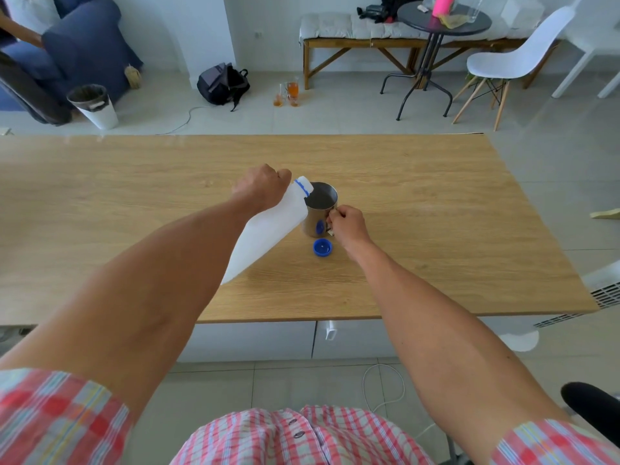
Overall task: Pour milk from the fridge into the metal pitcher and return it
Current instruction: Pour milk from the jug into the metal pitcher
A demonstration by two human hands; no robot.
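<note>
Left hand (265, 187) grips tilted white plastic milk bottle (268, 234), neck over cylindrical metal pitcher (320, 209); right hand (347, 226) clasps its handle; round blue cap (322, 247) on woodgrain surface (436, 213).

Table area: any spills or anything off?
No spill shows. The milk bottle is tilted over the metal pitcher on purpose; its blue cap lies upturned on the table beside it.

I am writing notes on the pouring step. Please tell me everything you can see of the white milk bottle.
The milk bottle is white, plastic-looking and uncapped, with a blue ring at its neck. The left hand holds it near the top, tilted, mouth over the metal pitcher rim. Its blue cap lies on the table.
</note>
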